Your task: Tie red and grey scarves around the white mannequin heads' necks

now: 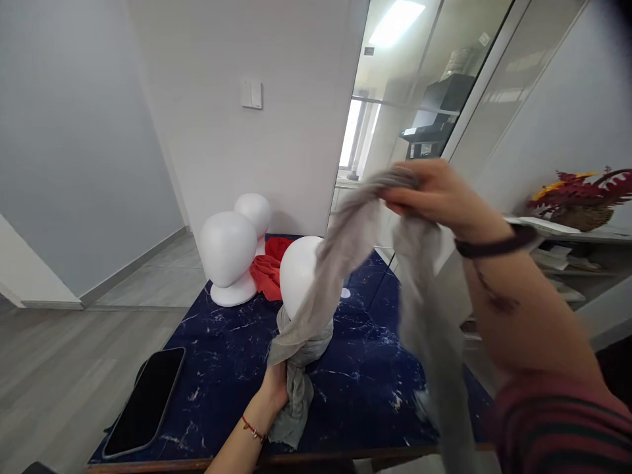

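A grey scarf [345, 243] is wrapped around the base of a white mannequin head [299, 276] on the table. Raised high on the right, my right hand [432, 191] is closed on a gathered length of it. From there one stretch slants down to the head and the loose end hangs, blurred, past the table's front edge. Low at the neck of the head, my left hand [276, 388] is closed on the scarf, its fingers mostly hidden by the cloth. A short tail of scarf hangs beside that hand onto the table.
Two more white mannequin heads [230, 250] stand at the back left, with red cloth [266, 273] beside them. A black phone [145, 401] lies near the left edge of the dark blue marbled table [360, 395]. Shelves with a flower basket [585, 207] are at right.
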### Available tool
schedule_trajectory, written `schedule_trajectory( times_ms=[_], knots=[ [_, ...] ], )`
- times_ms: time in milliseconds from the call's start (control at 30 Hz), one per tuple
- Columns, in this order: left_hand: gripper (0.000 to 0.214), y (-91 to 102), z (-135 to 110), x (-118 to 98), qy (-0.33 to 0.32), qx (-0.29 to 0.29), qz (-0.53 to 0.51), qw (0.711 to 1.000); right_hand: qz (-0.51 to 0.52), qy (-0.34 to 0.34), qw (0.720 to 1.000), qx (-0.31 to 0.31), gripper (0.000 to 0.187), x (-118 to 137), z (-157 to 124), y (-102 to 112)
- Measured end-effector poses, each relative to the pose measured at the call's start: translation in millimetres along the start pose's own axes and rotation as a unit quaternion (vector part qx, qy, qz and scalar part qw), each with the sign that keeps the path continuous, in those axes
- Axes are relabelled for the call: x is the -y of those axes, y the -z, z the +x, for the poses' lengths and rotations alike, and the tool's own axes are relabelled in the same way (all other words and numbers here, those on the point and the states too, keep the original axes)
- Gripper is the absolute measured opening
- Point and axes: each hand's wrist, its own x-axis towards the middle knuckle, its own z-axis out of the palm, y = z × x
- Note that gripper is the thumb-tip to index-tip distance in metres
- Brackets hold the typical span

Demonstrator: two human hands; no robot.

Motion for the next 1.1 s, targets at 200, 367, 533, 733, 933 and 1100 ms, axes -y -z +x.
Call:
schedule_trajectory(
  times_ms=[200, 367, 533, 733, 933, 1100],
  knots=[
    [0.043, -4.5, 1.6, -0.3, 0.064, 0.006, 0.022, 0.998, -0.095, 0.03, 0.989, 0.108, 0.016, -56.9, 118.9, -72.2],
    [0.047, 0.4, 5.1, 1.1, 0.08, 0.03, 0.04, 0.996, -0.116, -0.122, 0.972, 0.163, 0.029, -137.7, 121.1, -126.8],
    [0.035, -3.9, 0.2, 2.5, 0.065, -0.006, 0.076, 0.995, 0.016, -0.271, 0.95, 0.155, 0.028, -183.9, 74.1, -140.1],
    [0.023, 0.3, 1.5, 6.8, 0.002, -0.06, 0.127, 0.99, 0.286, -0.424, 0.859, -0.034, 0.022, -207.3, -9.1, -107.9],
    [0.031, -5.2, -4.0, 4.7, 0.002, -0.047, 0.142, 0.989, 0.507, -0.464, 0.702, -0.185, 0.02, -212.0, -111.5, -81.2],
    [0.029, -5.3, -4.8, 5.7, 0.004, -0.044, 0.147, 0.988, 0.558, -0.46, 0.665, -0.187, 0.03, -186.4, -185.8, -81.6]
  ],
)
